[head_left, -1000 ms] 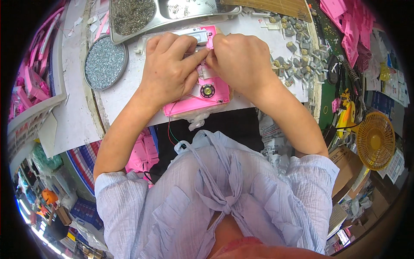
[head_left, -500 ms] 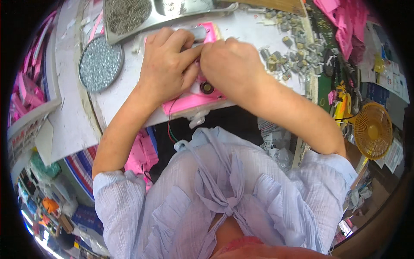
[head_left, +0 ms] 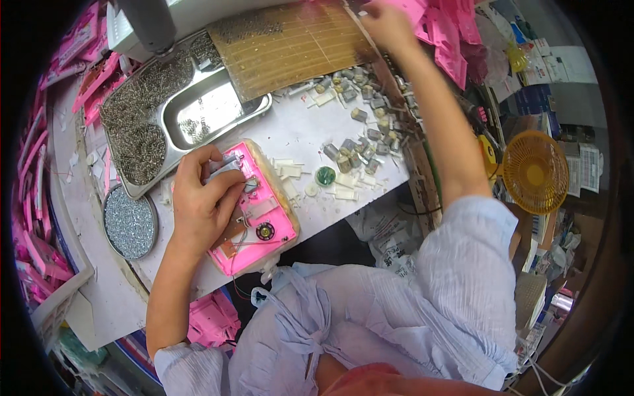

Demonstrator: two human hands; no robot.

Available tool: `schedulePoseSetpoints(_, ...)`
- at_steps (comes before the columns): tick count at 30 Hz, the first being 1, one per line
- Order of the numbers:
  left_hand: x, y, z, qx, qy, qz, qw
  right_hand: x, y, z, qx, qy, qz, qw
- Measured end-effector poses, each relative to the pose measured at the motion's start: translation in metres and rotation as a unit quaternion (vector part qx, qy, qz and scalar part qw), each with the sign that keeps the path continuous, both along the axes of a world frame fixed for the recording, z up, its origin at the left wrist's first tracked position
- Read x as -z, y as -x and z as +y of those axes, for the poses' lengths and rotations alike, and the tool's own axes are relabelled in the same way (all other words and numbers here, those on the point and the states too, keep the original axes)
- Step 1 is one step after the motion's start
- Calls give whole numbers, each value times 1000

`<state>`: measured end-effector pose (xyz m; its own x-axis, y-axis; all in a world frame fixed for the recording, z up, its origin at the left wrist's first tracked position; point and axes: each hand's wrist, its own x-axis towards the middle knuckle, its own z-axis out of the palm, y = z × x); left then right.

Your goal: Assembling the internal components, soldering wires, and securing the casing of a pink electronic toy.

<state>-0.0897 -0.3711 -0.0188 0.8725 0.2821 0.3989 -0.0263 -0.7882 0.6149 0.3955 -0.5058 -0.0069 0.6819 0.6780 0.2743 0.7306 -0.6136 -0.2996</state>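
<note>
A pink plastic housing point(head_left: 281, 221) lies open side up on a pale padded rest at the table's near edge. Inside it are a small round black speaker point(head_left: 265, 230), thin wires and a brown piece. My left hand point(head_left: 206, 201) is at the housing's left side, its thumb and fingers closed around a grey part point(head_left: 228, 165) at the far end; its exact kind is unclear. My right hand point(head_left: 389, 28) is stretched out to the far right, over the edge of a brown board and beside pink plastic parts point(head_left: 446, 39). Its fingers are smeared by motion.
A metal tray point(head_left: 205, 109) holds many small screws; a round dish point(head_left: 130, 221) of silvery bits stands nearer. Small motors point(head_left: 356, 155) and white plastic pieces point(head_left: 288, 170) lie scattered to the right. A brown board point(head_left: 290, 49) overlaps the tray. A yellow fan point(head_left: 535, 173) stands farther right.
My right hand has left the housing and reached far right. My left hand stays at the housing on the grey part. The whole view has shifted, showing more of the tray and board.
</note>
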Motion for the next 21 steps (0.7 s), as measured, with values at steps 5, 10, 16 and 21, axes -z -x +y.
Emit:
schedulePoseSetpoints(5, -3, 4, 18, 57, -24, 17, 998, 36, -158, 1, 208, 290, -120, 926)
schedulePoseSetpoints(10, -14, 1, 29, 140, -150, 5, 979, 41, -153, -5, 95, 232, -213, 944)
schedulePoseSetpoints(16, -19, -14, 29, 198, -255, -3, 946, -4, -121, -12, 154, 230, -228, 933)
schedulePoseSetpoints(21, -34, -32, 23, 233, -309, 81, 919, -71, -147, -53, 249, 45, -278, 927)
